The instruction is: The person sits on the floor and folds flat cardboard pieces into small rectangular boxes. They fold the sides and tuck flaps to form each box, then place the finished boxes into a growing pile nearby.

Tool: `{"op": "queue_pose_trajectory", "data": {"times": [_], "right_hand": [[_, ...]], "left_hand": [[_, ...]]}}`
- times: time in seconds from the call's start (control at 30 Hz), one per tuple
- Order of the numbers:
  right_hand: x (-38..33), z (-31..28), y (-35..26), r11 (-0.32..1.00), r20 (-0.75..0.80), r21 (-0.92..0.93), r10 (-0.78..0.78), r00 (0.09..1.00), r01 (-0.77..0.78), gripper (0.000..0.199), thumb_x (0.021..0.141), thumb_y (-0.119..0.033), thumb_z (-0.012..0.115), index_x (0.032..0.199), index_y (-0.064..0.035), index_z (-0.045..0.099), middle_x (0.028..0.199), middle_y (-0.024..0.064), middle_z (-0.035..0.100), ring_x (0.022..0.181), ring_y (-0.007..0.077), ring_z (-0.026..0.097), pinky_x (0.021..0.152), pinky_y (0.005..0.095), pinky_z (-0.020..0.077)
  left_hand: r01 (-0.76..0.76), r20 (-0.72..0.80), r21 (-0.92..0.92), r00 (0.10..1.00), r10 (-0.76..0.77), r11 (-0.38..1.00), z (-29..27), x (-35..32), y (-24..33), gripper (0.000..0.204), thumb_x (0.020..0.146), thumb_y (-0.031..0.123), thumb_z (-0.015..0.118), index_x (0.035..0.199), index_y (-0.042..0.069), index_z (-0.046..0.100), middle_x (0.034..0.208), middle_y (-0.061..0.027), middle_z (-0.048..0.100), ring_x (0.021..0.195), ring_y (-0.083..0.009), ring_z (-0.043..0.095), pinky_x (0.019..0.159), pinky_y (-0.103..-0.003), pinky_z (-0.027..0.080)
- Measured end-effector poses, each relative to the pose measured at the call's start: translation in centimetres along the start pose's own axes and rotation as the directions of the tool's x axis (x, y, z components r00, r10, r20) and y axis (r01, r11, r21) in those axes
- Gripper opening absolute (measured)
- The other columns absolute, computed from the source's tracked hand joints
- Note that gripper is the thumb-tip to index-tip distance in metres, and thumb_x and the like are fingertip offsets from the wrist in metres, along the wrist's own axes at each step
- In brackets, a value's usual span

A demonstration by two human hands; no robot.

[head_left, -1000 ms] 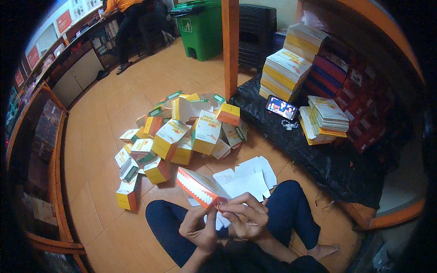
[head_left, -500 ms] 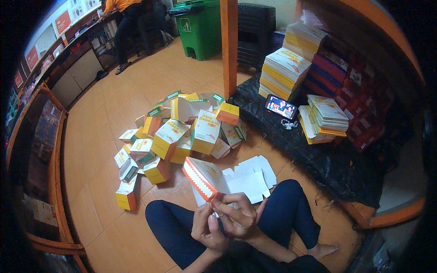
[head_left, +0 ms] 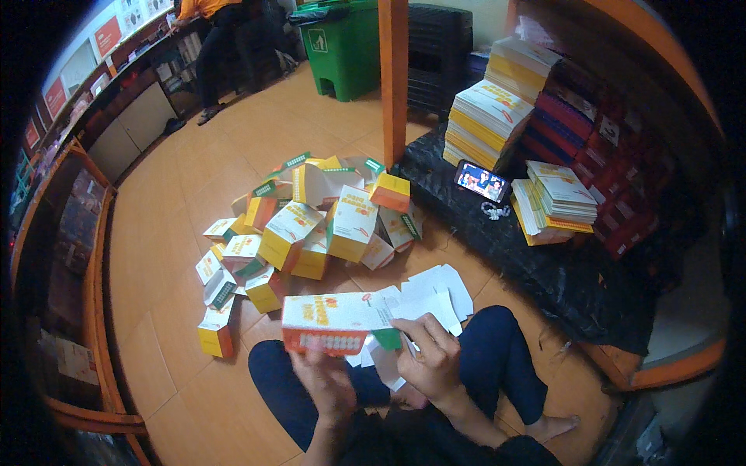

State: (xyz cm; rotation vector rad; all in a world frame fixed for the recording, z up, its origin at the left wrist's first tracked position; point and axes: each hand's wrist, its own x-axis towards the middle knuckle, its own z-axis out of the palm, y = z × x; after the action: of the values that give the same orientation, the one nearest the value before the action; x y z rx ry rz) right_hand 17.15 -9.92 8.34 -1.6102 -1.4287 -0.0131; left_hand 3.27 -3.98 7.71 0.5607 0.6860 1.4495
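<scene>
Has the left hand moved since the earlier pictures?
Yes. The left hand, now under the printed carton, has shifted left, judged against the upright orange post.

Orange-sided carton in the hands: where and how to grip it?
Best take the orange-sided carton by its boxy left part, probably from the near side, where the left hand touches it; a green flap juts from its right end, beside the right hand.

The nearest carton (head_left: 336,313) is white with a pale-dotted orange side (head_left: 334,342).
</scene>
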Motion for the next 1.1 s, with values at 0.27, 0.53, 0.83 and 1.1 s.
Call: {"op": "queue_pose_trajectory", "data": {"times": [0.27, 0.53, 0.83, 1.1], "right_hand": [[1.7, -1.2, -1.1, 0.971, -0.001, 0.215, -0.107, 0.994, 0.104, 0.029, 0.078, 0.002, 0.075, 0.107, 0.0009, 0.071, 0.095, 0.0129, 0.069, 0.082, 0.0248, 0.069, 0.073, 0.0334, 0.0565], [2.4, -3.6, -1.2, 0.911, -0.02, 0.41, -0.044, 0.999, 0.048, 0.018, 0.073, -0.002, 0.085, 0.088, -0.0003, 0.075, 0.078, 0.0091, 0.069, 0.075, 0.0175, 0.069, 0.062, 0.026, 0.0519], [1.6, -2.4, -2.2, 0.89, 0.006, 0.436, -0.149, 0.989, 0.132, 0.026, 0.076, -0.004, 0.084, 0.101, -0.0028, 0.077, 0.09, 0.0098, 0.07, 0.08, 0.018, 0.07, 0.068, 0.0289, 0.0556], [1.7, -2.0, -2.2, 0.826, 0.017, 0.558, -0.107, 0.994, 0.08, 0.029, 0.076, -0.002, 0.083, 0.104, -0.0047, 0.077, 0.093, 0.0097, 0.069, 0.081, 0.0183, 0.07, 0.071, 0.0303, 0.057]], "left_hand": [[0.076, 0.108, 0.378, 0.986, -0.126, 0.923, 1.8, -2.3, 1.4, 0.04, 0.086, 0.003, 0.076, 0.122, -0.001, 0.061, 0.113, -0.0111, 0.067, 0.102, -0.0206, 0.066, 0.092, -0.034, 0.052], [-0.666, 0.612, 0.744, 0.642, 0.462, -0.059, -1.8, -1.8, -0.1, 0.03, 0.093, 0.013, 0.072, 0.119, -0.001, 0.067, 0.115, -0.0148, 0.072, 0.099, -0.0193, 0.071, 0.081, -0.036, 0.057], [-0.771, 0.742, 0.623, 0.53, 0.411, -0.13, -3.1, -2.0, -1.1, 0.033, 0.095, 0.014, 0.07, 0.123, -0.002, 0.063, 0.119, -0.0164, 0.069, 0.104, -0.022, 0.067, 0.087, -0.038, 0.054], [-0.792, 0.753, 0.602, 0.52, 0.403, -0.104, -3.6, -2.6, -0.5, 0.036, 0.096, 0.014, 0.067, 0.126, -0.003, 0.06, 0.122, -0.0178, 0.066, 0.109, -0.0243, 0.065, 0.091, -0.039, 0.051]]}}
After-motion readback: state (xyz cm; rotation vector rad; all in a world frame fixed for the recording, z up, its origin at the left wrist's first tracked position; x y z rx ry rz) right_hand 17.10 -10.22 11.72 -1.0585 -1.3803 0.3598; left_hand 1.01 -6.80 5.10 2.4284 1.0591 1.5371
